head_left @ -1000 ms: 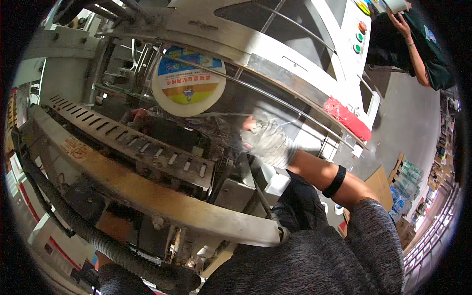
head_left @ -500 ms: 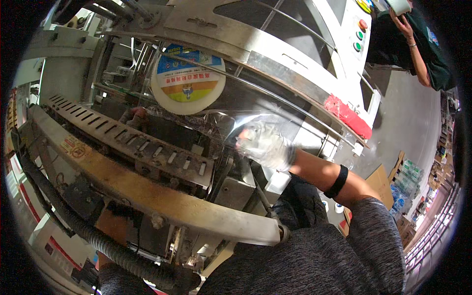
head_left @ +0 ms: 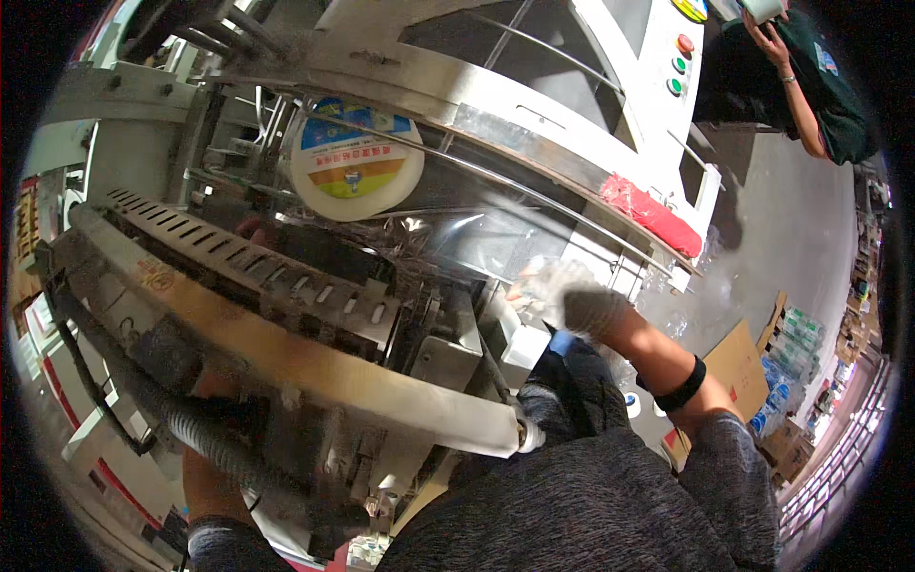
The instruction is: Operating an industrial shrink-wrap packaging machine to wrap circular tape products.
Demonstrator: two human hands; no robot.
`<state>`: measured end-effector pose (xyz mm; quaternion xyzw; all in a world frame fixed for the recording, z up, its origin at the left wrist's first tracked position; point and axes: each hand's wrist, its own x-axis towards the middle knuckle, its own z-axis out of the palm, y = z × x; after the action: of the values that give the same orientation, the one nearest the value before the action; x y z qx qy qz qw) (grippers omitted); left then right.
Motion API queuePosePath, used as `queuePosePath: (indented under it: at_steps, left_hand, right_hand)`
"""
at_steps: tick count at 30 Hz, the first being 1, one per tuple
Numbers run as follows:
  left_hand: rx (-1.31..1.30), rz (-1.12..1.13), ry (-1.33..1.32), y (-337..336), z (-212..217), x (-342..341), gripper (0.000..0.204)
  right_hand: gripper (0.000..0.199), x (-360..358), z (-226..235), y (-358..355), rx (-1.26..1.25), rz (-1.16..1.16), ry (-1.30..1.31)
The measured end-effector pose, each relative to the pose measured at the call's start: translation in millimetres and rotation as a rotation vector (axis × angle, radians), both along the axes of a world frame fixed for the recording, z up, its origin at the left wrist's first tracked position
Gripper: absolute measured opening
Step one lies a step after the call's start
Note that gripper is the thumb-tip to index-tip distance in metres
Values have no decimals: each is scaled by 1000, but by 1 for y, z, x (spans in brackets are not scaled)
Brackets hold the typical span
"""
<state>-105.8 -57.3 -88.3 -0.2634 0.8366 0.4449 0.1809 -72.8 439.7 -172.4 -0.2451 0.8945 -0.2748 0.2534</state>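
My right hand (head_left: 551, 291), in a whitish glove, is smeared by motion, so its fingers do not show clearly. It is at the right end of the machine, beside clear plastic film (head_left: 481, 238); whether it grips the film I cannot tell. My left forearm (head_left: 214, 481) passes beneath the machine's front bar (head_left: 315, 367). A reddish patch, perhaps fingers of my left hand (head_left: 253, 232), shows dimly behind the slotted metal plate (head_left: 257, 267); the rest is hidden. A round white roll with a colourful label (head_left: 357, 172) stands inside the machine, behind the film.
A ribbed black hose (head_left: 214, 448) runs below the front bar. Red wrapped material (head_left: 653, 214) lies along the machine's far right edge, below a panel with red and green buttons (head_left: 679, 65). Another person (head_left: 810, 91) stands at the upper right. Cardboard (head_left: 729, 367) stands on the right.
My right hand has moved right and toward me, away from the roll. The whole view has shifted slightly, and more of my left forearm shows below the hose.
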Motion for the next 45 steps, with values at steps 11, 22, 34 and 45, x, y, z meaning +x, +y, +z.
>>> queuePosePath:
  at_steps: [11,22,34,45]
  left_hand:
    - [-271,-179,123,10,120,69,22]
    - [-961,242,1054,-44,244,228,6]
    - [-1829,254,370,-254,267,263,18]
    - [-1807,284,418,-285,277,266,22]
  right_hand:
    - [20,50,74,-1,-73,22,407]
    - [21,136,37,76,60,-208,34]
    - [22,171,26,61,179,-105,124]
    - [14,159,51,60,224,-310,109]
